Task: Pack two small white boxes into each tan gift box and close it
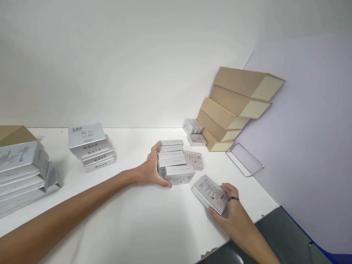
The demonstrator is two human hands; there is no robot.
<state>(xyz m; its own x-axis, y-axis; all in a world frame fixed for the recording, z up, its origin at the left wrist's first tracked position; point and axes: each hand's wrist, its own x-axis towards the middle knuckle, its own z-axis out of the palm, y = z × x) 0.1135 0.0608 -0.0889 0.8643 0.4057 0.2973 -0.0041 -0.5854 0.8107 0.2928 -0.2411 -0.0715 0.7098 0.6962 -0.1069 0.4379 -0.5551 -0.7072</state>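
Note:
Several small silver cartons (172,154) stand on edge in a row on the white table. My left hand (154,167) is wrapped round the left side of that row, thumb at the near carton and fingers at the far one. A single silver carton (211,193) with printed text and a red mark is gripped by its right end in my right hand (231,205), between thumb and fingers; a ring is on one finger. Just right of the row, another carton (194,160) lies flat, apart from the one in my right hand.
Tan boxes (233,106) are piled in the right corner, with a few small cartons (193,126) beside them. A thin metal frame (244,159) leans by the wall. Larger silver boxes are stacked at left (89,141) and far left (22,172). A dark surface (277,234) lies at lower right.

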